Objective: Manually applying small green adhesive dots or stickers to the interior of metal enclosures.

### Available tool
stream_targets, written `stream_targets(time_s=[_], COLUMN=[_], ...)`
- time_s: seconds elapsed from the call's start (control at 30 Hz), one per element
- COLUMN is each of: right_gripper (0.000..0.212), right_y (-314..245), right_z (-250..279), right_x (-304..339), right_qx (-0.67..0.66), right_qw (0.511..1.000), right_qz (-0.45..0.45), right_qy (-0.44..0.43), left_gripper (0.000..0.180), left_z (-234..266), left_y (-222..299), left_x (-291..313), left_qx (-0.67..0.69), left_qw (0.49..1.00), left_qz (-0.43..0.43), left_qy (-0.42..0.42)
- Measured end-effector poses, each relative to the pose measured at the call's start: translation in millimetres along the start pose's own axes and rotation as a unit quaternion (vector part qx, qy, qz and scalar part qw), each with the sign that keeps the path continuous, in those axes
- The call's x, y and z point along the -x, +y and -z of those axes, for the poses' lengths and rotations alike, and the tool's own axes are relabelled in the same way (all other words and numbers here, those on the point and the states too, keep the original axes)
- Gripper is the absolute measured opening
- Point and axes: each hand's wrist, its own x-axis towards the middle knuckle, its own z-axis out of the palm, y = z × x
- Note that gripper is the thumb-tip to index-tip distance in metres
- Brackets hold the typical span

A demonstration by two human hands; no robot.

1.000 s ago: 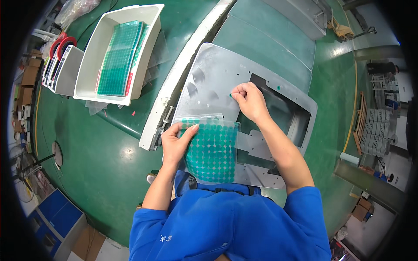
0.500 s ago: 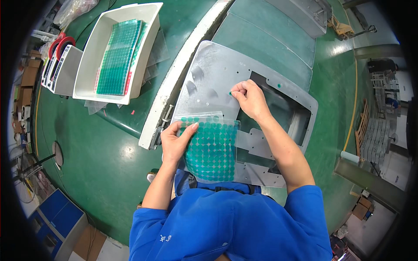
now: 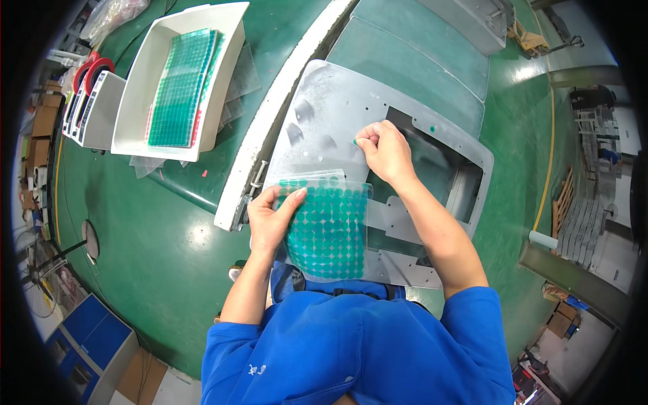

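Your left hand point(image 3: 268, 226) pinches a clear plastic sheet of round green stickers point(image 3: 327, 233) between thumb and fingers, over the near left part of the flat grey metal panel point(image 3: 344, 91). Your right hand point(image 3: 386, 152) is over that panel's middle — thumb and forefinger pressed together on one small round green sticker point(image 3: 356, 142). Left of the panel runs a long white beam point(image 3: 234, 199) — farther left sits a cream plastic tub point(image 3: 229, 75) with more green-dotted sheets point(image 3: 179, 88)
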Motion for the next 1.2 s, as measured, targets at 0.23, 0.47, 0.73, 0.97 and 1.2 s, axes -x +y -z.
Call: stream_targets(time_s=[0.23,0.47,0.73,0.97,1.2], right_gripper=[0.006,0.006,0.029,0.015,0.013], right_y=[0,-1,14,-8,-30], right_z=[-2,1,1,27,50], right_x=[1,2,-13,33,131], right_qx=[0.002,-0.025,-0.079,-0.379,-0.338], right_qw=[1.000,1.000,0.994,0.921,0.932], right_qz=[-0.002,-0.013,-0.059,0.024,0.028], right_qy=[0.010,0.004,-0.050,-0.082,-0.127], left_gripper=[0.015,0.015,0.014,0.012,0.009], left_z=[1,-1,5,9,-22], left_y=[-1,-2,-3,15,8], left_x=[0,1,5,29,40], left_qx=[-0.004,-0.003,-0.006,-0.016,-0.067], left_qw=[1.000,1.000,1.000,0.993,0.958], left_qz=[-0.007,-0.006,-0.011,-0.073,-0.131], left_qy=[0.004,0.004,-0.008,-0.089,-0.245])
